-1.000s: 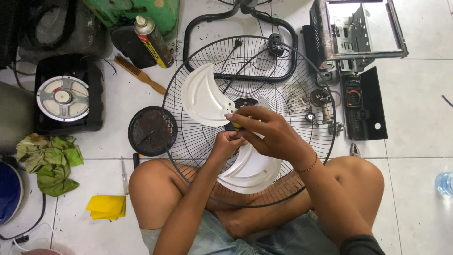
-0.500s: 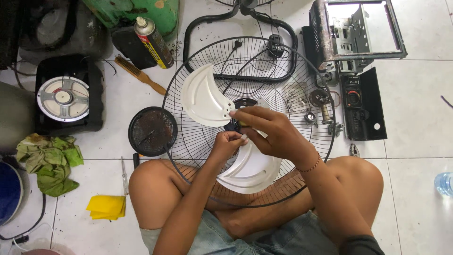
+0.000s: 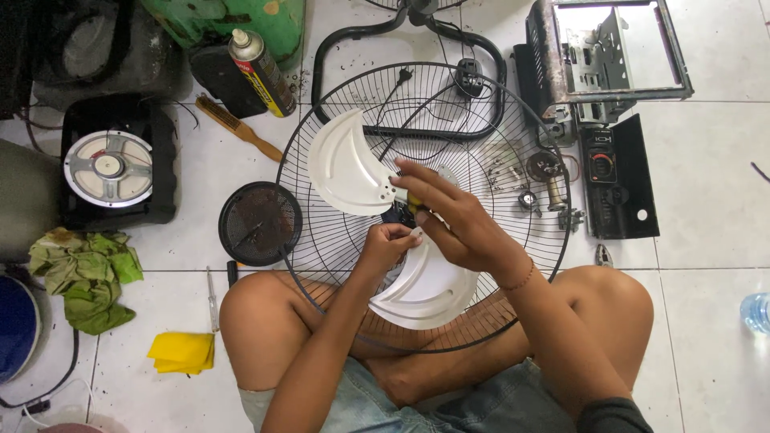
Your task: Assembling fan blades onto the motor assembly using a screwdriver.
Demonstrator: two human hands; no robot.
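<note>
White plastic fan blades [image 3: 353,172] meet at a dark hub just under the fingertips of both hands. Right hand [image 3: 461,224] lies over the hub with its fingers curled shut around a small yellow-handled tool [image 3: 413,200], of which only a sliver shows. Left hand [image 3: 387,244] comes up from below, its fingers pinched closed at the hub beside the root of the lower blade [image 3: 429,289]; what they pinch is too small to tell. Blades rest on a round black wire fan guard [image 3: 321,128], which lies flat on the tiled floor [image 3: 706,192] and partly over the seated person's crossed legs. Left of the guard: a small round black mesh cover [image 3: 261,223], a wooden-handled brush [image 3: 237,128], a spray can [image 3: 261,72] and a black speaker box [image 3: 108,164]. Further left: a green rag [image 3: 84,277], a folded yellow cloth [image 3: 183,353]. Right of the guard: small metal parts [image 3: 545,180], a black panel [image 3: 613,176] and an open metal frame [image 3: 609,48]
</note>
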